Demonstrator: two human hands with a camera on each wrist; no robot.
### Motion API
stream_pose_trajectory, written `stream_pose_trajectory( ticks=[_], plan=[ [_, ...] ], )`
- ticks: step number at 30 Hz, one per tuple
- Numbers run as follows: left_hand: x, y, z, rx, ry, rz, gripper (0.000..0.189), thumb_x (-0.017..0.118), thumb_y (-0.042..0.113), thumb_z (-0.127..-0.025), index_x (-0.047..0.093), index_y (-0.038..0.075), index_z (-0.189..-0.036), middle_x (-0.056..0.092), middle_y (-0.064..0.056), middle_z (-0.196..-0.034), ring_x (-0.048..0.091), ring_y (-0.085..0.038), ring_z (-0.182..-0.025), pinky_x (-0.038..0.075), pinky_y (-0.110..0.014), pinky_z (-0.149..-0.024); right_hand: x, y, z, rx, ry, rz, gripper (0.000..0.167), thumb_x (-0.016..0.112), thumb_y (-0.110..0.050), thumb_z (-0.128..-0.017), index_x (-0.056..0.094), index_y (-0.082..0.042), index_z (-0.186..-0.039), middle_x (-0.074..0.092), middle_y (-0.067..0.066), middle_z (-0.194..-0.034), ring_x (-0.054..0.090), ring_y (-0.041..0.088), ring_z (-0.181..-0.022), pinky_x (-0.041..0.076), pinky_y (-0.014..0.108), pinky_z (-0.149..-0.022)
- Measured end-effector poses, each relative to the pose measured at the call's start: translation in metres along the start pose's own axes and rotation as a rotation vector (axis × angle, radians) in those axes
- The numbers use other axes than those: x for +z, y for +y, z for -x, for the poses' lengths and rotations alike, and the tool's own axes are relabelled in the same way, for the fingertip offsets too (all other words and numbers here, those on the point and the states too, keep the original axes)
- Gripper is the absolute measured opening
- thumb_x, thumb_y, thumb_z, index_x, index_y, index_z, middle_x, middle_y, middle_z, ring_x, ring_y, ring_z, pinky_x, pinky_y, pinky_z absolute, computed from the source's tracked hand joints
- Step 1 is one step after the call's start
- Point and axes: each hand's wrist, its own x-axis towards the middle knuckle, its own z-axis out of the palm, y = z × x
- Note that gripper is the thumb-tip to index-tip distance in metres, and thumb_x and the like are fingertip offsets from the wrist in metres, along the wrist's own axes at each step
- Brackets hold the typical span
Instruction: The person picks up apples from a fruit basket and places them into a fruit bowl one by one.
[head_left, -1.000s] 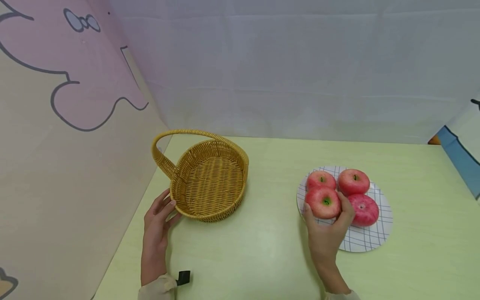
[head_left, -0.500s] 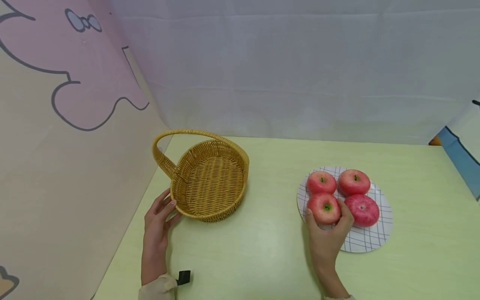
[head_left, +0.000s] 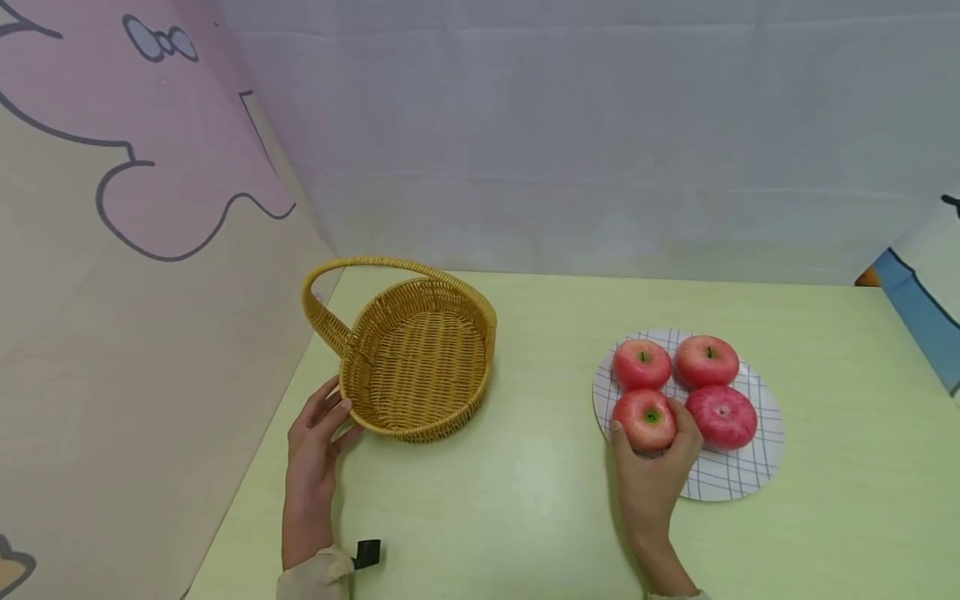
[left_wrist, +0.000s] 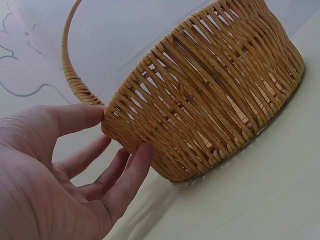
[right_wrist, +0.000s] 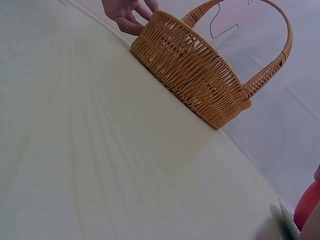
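My right hand [head_left: 654, 492] grips the front left apple [head_left: 645, 418], thumb on one side and fingers on the other. This red apple sits on a round white plate [head_left: 765, 457] with a checked line pattern. More red apples are on the plate, including a darker, streaked one [head_left: 722, 417] beside my fingers. At the left, my left hand [head_left: 313, 462] touches the rim and outer wall of a round wicker basket [head_left: 427, 375] with relaxed fingers. No finger reaches inside the basket. The right wrist view catches only a sliver of the held apple [right_wrist: 307, 206].
The basket's tall arched handle [head_left: 367, 262] rises on its far left side. A pale wall panel [head_left: 225, 350] stands close beside the left arm, and a grey-white cloth [head_left: 562, 150] hangs behind the table [head_left: 510, 500]. A black strap end [head_left: 367, 553] sticks out at the left cuff.
The apple in my right hand has come down towards the front of the plate, onto it, and the hand still holds it. My left hand and the basket stay put.
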Motion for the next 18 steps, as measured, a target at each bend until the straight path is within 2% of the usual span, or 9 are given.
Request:
stream_pose_trajectory(
  ticks=[7, 12, 18],
  plan=[
    [-0.0001, -0.0006, 0.0001, 0.003, 0.005, -0.014, 0.054, 0.069, 0.019, -0.102, 0.052, 0.019, -0.153, 0.058, 0.002, -0.134, 0.069, -0.01, -0.113, 0.063, -0.026, -0.084, 0.0007, 0.0027, -0.0001, -0.027, -0.016, 0.011, 0.076, 0.083, 0.001, -0.083, 0.047, -0.009, -0.15, 0.048, 0.001, -0.146, 0.037, 0.002, -0.133, 0.036, 0.012, -0.105],
    [0.0001, -0.0011, 0.0011, 0.004, 0.004, -0.028, 0.054, 0.069, 0.02, -0.102, 0.053, 0.018, -0.153, 0.058, 0.002, -0.133, 0.071, -0.01, -0.108, 0.063, -0.026, -0.083, -0.0018, 0.0065, 0.0016, -0.069, -0.038, 0.09, 0.074, 0.083, -0.001, -0.084, 0.047, -0.007, -0.149, 0.047, 0.007, -0.146, 0.036, 0.001, -0.133, 0.034, 0.009, -0.105],
    [0.0002, -0.0012, 0.001, 0.025, -0.008, -0.025, 0.055, 0.07, 0.02, -0.101, 0.052, 0.017, -0.153, 0.06, 0.004, -0.131, 0.071, -0.01, -0.107, 0.063, -0.026, -0.083, -0.0037, 0.0072, 0.001, -0.131, -0.07, 0.167, 0.076, 0.082, -0.003, -0.085, 0.044, -0.005, -0.151, 0.043, 0.014, -0.15, 0.036, 0.014, -0.14, 0.032, 0.007, -0.106]
  ],
)
